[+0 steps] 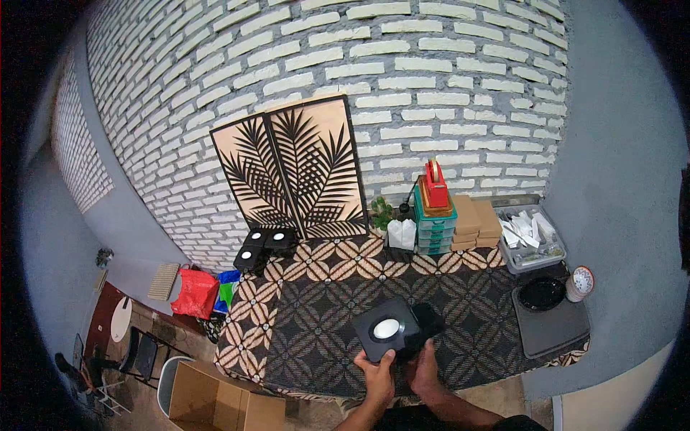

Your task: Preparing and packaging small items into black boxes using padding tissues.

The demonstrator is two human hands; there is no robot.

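Note:
Over the patterned cloth, my left hand (379, 378) grips a black box (396, 310) by its near edge, thumb on the top. A glossy white oval (386, 328) sits in a dark ring on the box's upper face. Close to the box's right side is my right hand (423, 372), its thumb pointing up and its fingers partly hidden in shadow. Just beyond that thumb, a very dark shape (429, 319) adjoins the box; whether it is a part of it or a separate thing is unclear.
Several similar black boxes (264, 247) stand at the table's back left by a palm-leaf panel (294, 172). Along the back are green drawers (434, 231) under a red tape dispenser (435, 188), brown cartons (474, 221) and a plastic bin (533, 261). An open cardboard box (215, 398) stands at lower left.

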